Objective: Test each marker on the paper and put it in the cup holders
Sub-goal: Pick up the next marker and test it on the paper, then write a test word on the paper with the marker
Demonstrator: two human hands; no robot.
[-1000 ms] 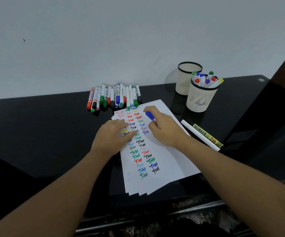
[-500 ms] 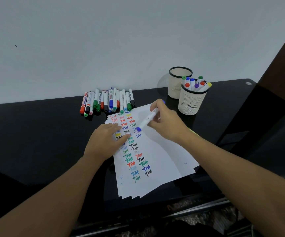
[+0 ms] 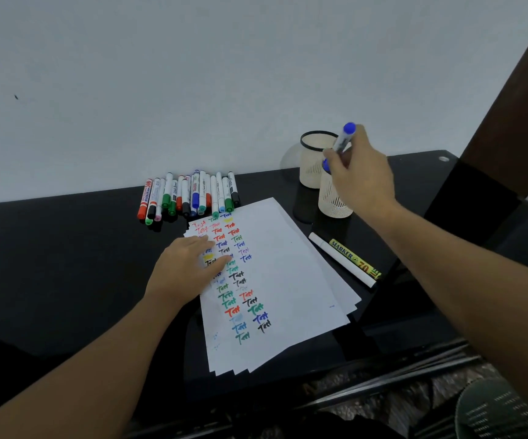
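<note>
Marker [image 3: 342, 141]: white barrel, blue ends, gripped upright by curled right hand [image 3: 360, 179] over near cup holder [image 3: 332, 202].
Far cup holder [image 3: 314, 160]: partly hidden behind marker.
Left hand [image 3: 184, 270]: fingers flat on paper [image 3: 288, 280].
Marker row [image 3: 190, 194]: far left of paper.

Mouth and contents of the nearer cup holder [image 3: 334, 202] hidden behind the right hand [image 3: 362, 175]. Middle of the blue marker [image 3: 342, 142] lost inside the fingers. Several "Test" words on the paper [image 3: 288, 280] covered by the left hand [image 3: 185, 270]. Labels on the row of markers [image 3: 190, 194] too small to read. Both forearms cut off at the bottom edge.
</note>
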